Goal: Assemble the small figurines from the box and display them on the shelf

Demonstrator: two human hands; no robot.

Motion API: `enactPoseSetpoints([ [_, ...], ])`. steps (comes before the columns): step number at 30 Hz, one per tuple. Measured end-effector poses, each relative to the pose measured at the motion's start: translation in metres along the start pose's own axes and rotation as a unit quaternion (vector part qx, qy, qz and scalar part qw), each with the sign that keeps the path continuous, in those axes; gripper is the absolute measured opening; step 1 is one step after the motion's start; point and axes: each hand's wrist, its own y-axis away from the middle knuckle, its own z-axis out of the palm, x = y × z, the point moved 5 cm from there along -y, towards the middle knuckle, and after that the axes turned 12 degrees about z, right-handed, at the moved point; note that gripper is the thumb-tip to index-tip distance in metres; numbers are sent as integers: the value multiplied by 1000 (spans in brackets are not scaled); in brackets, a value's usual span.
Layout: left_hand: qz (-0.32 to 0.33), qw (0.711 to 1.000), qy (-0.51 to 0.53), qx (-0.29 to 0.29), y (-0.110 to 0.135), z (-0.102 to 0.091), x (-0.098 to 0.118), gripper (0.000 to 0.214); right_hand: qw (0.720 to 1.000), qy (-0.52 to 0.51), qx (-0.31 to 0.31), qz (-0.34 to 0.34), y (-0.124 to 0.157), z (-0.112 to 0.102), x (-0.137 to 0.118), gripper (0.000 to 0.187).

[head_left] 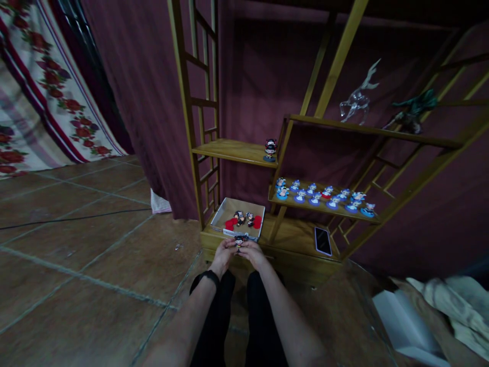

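Note:
Both of my hands meet in front of the wooden shelf unit, pinching one small dark-haired figurine (239, 240) between them. My left hand (223, 253) grips its left side and my right hand (252, 253) its right side. Just beyond them an open cardboard box (229, 209) rests on the bottom shelf, holding similar figurines (244, 219) with red parts. One figurine (270, 149) of the same kind stands alone on the left middle shelf. My left wrist wears a black band (209, 276).
Several blue-based figurines (324, 196) line the lower right shelf. A phone (323, 240) lies on the bottom board. A glass deer (359, 99) and a dark figure (414, 109) stand on the upper shelf. Maroon curtain behind; tiled floor left; white papers (405, 326) at right.

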Motion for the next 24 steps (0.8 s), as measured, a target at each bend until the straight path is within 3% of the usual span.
enactPoseSetpoints([
  [7, 6, 1000, -16, 6, 3, 0, 3, 44, 999, -7, 34, -3, -4, -3, 5, 28],
  [14, 6, 1000, -26, -4, 4, 2, 5, 45, 1000, -10, 29, -2, -5, -4, 6, 32],
  [24, 4, 1000, -5, -11, 6, 5, 7, 39, 1000, -23, 19, 10, -3, -5, 4, 24],
])
